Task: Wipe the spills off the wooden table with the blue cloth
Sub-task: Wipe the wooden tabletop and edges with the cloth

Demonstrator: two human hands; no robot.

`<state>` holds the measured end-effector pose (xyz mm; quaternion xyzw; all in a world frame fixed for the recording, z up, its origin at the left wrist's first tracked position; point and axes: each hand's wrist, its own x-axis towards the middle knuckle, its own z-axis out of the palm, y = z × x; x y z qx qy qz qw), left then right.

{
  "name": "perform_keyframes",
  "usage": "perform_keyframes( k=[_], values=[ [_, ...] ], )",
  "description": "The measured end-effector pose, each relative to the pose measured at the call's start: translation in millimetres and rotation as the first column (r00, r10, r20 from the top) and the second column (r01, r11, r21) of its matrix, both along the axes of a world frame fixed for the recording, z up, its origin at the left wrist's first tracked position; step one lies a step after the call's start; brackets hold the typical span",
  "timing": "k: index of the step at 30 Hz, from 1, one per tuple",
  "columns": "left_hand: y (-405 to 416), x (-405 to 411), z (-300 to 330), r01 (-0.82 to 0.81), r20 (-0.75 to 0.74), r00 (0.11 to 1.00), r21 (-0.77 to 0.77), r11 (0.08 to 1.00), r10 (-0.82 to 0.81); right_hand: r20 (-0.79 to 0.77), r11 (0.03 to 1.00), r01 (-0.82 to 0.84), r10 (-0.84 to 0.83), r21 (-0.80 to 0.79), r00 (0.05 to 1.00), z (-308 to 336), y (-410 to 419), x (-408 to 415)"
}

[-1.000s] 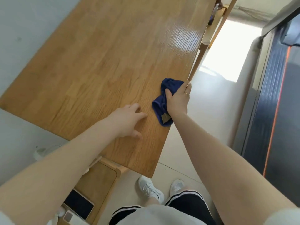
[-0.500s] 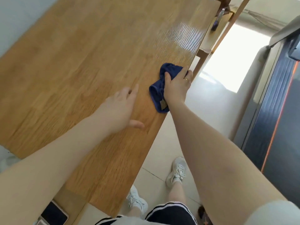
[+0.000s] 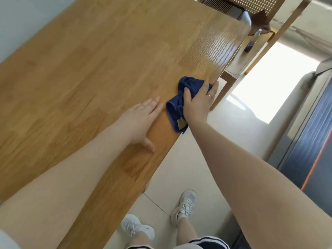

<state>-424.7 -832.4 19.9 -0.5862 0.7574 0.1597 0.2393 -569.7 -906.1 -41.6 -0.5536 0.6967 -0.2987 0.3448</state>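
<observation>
A crumpled blue cloth [image 3: 177, 99] with a tan label lies at the right edge of the wooden table [image 3: 89, 72]. My right hand [image 3: 198, 101] presses down on the cloth, fingers wrapped over it and reaching the table's edge. My left hand [image 3: 140, 121] rests flat on the wood just left of the cloth, fingers together and thumb spread, holding nothing. A glossy, wet-looking sheen [image 3: 217, 49] shows on the wood beyond the cloth. No distinct spill is visible elsewhere.
A wooden chair [image 3: 239, 69] with a pale seat stands past the table's right edge, a dark bottle [image 3: 250, 44] on it. A woven-back chair [image 3: 251, 4] is at the far end. My feet in white shoes [image 3: 185, 205] stand on the tiled floor; a dark panel [image 3: 309, 150] is at the right.
I have stepped along the table's edge, and my right hand has slid the cloth forward along that edge. My left hand moved forward with it and flattened on the wood.
</observation>
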Motion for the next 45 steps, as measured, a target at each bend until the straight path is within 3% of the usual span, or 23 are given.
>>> perform_keyframes(
  k=[4,10,15,19,27,33,36,41,45],
  values=[
    [-6.0,0.1,-1.2,-0.014,0.012,1.0,0.046,0.999,0.014,0.037,0.998,0.017,-0.019,0.057,0.999,3.5,-10.5,-4.8],
    [-7.7,-5.0,2.4,-0.03,0.033,0.999,0.078,0.996,0.028,0.177,0.989,-0.122,0.105,0.087,0.978,-1.2,73.3,12.7],
    [-10.5,1.1,3.0,-0.001,0.051,0.999,0.073,0.997,-0.003,0.157,0.999,-0.033,0.031,0.015,0.987,-7.7,22.2,8.7],
    [-7.2,-2.5,-1.2,0.026,0.121,0.992,0.05,0.998,-0.032,0.091,0.998,0.012,-0.018,0.062,0.996,-2.9,-31.0,-13.6],
    [-26.1,2.5,13.4,-0.069,-0.188,0.98,-0.045,0.997,0.059,0.227,0.995,-0.059,0.038,0.086,0.973,2.6,34.0,2.0],
    [-76.6,6.5,10.6,-0.091,-0.246,0.967,-0.104,0.99,0.063,0.028,0.998,0.025,-0.023,-0.053,0.999,-1.4,-50.2,-13.8],
    [-100.5,-0.7,16.9,-0.113,-0.256,0.963,-0.076,0.991,0.09,-0.049,0.999,0.035,-0.036,-0.028,0.998,6.5,-99.7,-32.3],
    [-131.7,-10.5,24.5,-0.088,-0.281,0.958,-0.118,0.989,0.052,-0.028,0.999,0.031,-0.03,0.04,0.999,10.2,-66.0,-17.6],
    [-151.6,-19.3,14.3,-0.024,-0.217,0.976,-0.082,0.996,0.005,-0.07,1.0,-0.001,0.003,0.031,0.998,3.6,-57.8,-13.4]
  ],
)
